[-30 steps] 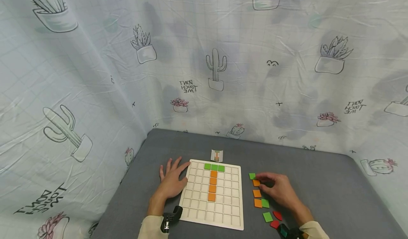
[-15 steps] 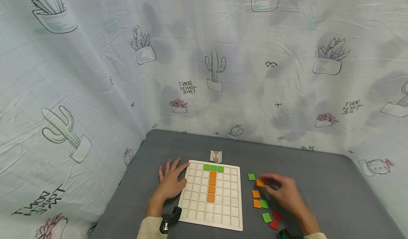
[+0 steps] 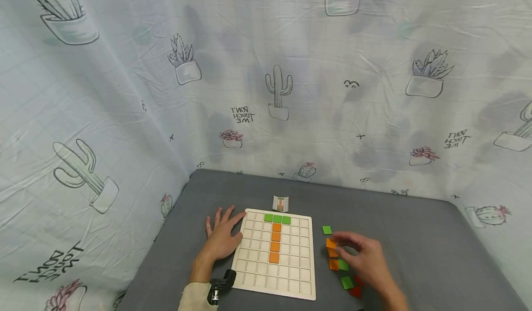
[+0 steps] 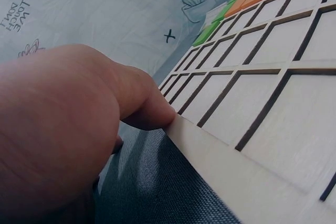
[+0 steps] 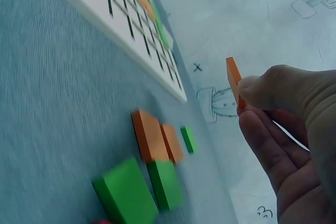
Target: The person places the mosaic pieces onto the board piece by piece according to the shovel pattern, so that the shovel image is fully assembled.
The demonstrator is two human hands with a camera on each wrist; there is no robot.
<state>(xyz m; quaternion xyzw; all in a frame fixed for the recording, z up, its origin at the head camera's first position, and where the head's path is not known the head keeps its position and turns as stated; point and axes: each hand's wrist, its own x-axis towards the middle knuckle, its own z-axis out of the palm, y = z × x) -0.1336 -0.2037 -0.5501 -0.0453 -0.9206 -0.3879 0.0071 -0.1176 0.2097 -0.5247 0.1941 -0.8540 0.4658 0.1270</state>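
Observation:
Between thumb and fingers, my right hand pinches an orange square tile, lifted off the table in the right wrist view. In the head view this tile overlaps another orange tile lying to the right of the board. My left hand rests at the left edge of the white gridded board, fingers spread and a fingertip on its rim in the left wrist view. Three green tiles sit in the board's far row, with a column of orange tiles running down from the middle one.
Loose tiles lie right of the board: a green tile at the far end, another green tile nearer, and red pieces partly behind the right hand. A small pattern card stands beyond the board. A printed curtain closes off the back.
My right hand has picked up an orange tile from the loose ones and carried it slightly left and nearer. The left hand stays at the board's edge.

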